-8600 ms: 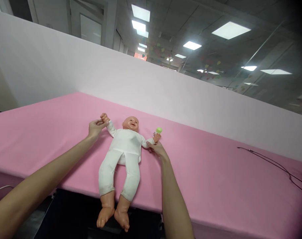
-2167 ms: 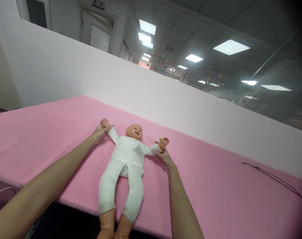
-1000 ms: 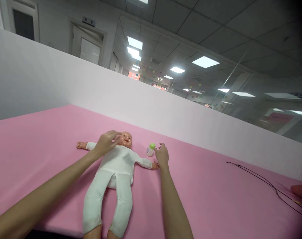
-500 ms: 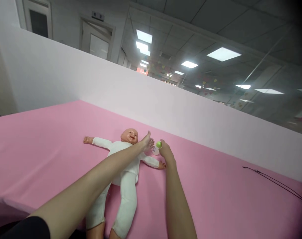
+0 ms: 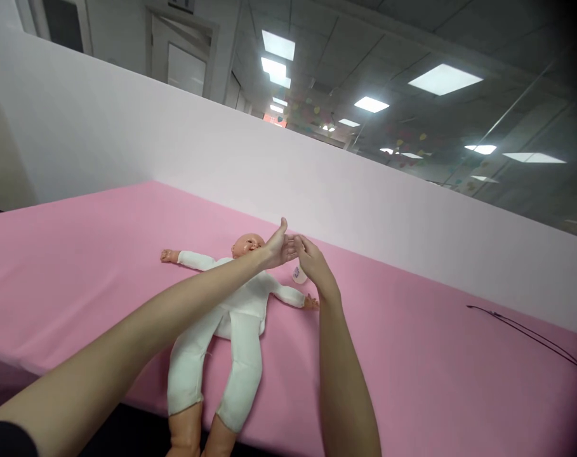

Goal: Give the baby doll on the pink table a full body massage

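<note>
Our left hand and right hand met above the doll, their fingers just beside each other. Just beneath those fingers sat a small bottle, and the doll's head lay just left of them. The doll lay on a table, with a partition behind it and a cable well right of the fingers.

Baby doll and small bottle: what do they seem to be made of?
The baby doll's head looks like moulded vinyl, glossy with shiny highlights. Its white suit looks like matte, wrinkled cloth. The small bottle seems smooth white plastic, though it's too small to be sure.
</note>
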Action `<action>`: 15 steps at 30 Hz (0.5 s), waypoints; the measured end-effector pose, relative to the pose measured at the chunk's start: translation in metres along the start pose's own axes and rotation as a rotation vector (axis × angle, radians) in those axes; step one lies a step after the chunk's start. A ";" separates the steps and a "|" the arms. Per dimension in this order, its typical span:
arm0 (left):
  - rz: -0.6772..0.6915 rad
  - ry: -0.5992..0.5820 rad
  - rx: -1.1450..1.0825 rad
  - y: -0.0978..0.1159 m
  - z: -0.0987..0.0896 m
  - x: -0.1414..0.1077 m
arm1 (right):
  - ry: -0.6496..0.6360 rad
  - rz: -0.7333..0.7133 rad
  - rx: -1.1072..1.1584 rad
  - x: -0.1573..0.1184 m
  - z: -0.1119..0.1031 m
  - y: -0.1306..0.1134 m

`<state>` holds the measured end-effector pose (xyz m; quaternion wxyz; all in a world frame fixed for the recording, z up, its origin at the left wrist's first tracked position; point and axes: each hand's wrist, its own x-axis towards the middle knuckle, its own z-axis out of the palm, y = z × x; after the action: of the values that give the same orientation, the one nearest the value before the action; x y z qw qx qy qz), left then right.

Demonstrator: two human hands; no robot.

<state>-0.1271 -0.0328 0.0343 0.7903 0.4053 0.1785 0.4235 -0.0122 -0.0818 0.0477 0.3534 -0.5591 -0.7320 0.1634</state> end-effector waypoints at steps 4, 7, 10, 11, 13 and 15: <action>0.075 0.001 -0.030 0.014 0.021 -0.051 | 0.068 -0.177 0.034 -0.010 0.028 -0.046; 0.047 -0.053 -0.059 0.022 0.021 -0.090 | 0.136 -0.152 0.054 -0.022 0.045 -0.057; 0.094 -0.046 -0.059 0.033 0.010 -0.113 | 0.105 -0.119 0.110 -0.042 0.066 -0.066; 0.141 -0.007 -0.053 0.035 0.007 -0.116 | 0.083 -0.161 0.108 -0.048 0.074 -0.071; 0.178 0.043 -0.040 0.038 0.001 -0.120 | 0.053 -0.290 0.068 -0.056 0.085 -0.082; 0.131 0.003 -0.022 0.038 -0.004 -0.124 | 0.049 -0.319 0.037 -0.054 0.087 -0.088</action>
<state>-0.2209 -0.1195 0.0537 0.7650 0.4066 0.1481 0.4770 -0.1276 -0.1469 0.0248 0.4027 -0.4330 -0.7996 0.1052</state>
